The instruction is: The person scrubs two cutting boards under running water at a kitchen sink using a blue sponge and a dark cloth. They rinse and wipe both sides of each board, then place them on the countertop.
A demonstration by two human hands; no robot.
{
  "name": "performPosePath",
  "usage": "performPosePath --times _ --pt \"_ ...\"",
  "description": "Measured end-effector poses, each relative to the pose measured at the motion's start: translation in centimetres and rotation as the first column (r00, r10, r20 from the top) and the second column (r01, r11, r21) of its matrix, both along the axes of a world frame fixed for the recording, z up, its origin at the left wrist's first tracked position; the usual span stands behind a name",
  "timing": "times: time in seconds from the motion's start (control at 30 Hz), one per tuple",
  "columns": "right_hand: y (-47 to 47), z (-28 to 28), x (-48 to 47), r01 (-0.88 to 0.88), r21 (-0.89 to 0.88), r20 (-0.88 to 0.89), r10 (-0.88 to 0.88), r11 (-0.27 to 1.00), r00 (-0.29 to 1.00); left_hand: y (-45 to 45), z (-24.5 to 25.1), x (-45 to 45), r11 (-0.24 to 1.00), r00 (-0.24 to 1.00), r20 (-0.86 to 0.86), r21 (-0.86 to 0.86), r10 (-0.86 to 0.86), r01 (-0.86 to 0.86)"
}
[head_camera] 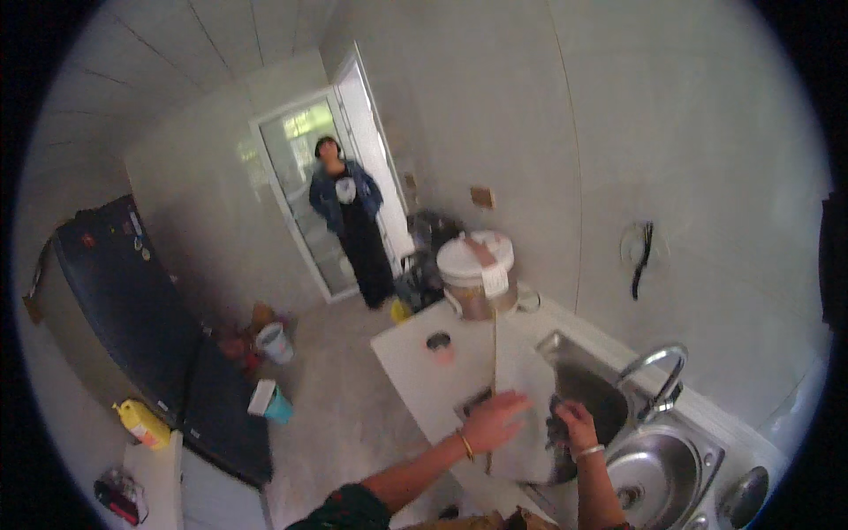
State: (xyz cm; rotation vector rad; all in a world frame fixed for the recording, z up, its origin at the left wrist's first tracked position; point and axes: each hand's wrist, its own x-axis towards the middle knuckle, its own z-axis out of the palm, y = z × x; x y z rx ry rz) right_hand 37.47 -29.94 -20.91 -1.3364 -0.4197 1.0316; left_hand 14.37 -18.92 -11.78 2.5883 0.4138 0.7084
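Observation:
My left hand (497,424), with a gold bracelet at the wrist, hovers over or rests on a pale board (520,457); I cannot tell which. Its fingers are extended and hold nothing I can see. Beside it, my right hand (578,427) wears a silver bangle and pinches a small dark item (555,412), too blurred to identify. Under and behind the right hand is a stainless steel sink (589,394) with a dark interior. The board lies along the sink's left side and partly covers it.
A curved chrome faucet (662,361) rises behind a second, round basin (652,470). On the counter (404,351) are a lidded bucket (477,278) and a small dark-topped jar (438,343). A person (348,199) stands by the glass door. A dark refrigerator (146,318) is at left.

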Motion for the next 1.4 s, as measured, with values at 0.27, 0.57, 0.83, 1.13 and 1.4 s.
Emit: performPosePath --times 0.27,0.57,0.83,1.13,1.4 --pt "10.7 23.7 -6.9 0.050 0.238 0.495 -0.166 0.970 0.853 7.0 15.3 -2.1 0.904 0.946 0.079 0.330 -0.314 0.272" --pt "3.4 16.3 -17.0 0.135 0.047 0.756 -0.124 0.990 0.642 13.9 9.5 -14.7 0.945 0.992 0.111 0.312 0.066 -0.098" --pt "0.3 19.4 -19.9 0.233 -0.149 0.946 0.070 0.961 0.316 15.5 4.0 -4.9 0.965 0.977 0.177 0.250 -0.120 0.074" --pt "12.0 12.7 -15.5 0.281 0.037 0.879 -0.165 0.959 0.448 29.3 -8.7 -0.3 0.153 0.837 0.547 -0.829 0.025 0.537" --pt "28.4 16.3 -16.9 0.166 -0.094 0.987 0.070 0.982 0.143 33.6 -10.6 8.3 -0.231 0.809 0.573 -0.776 0.128 0.586"
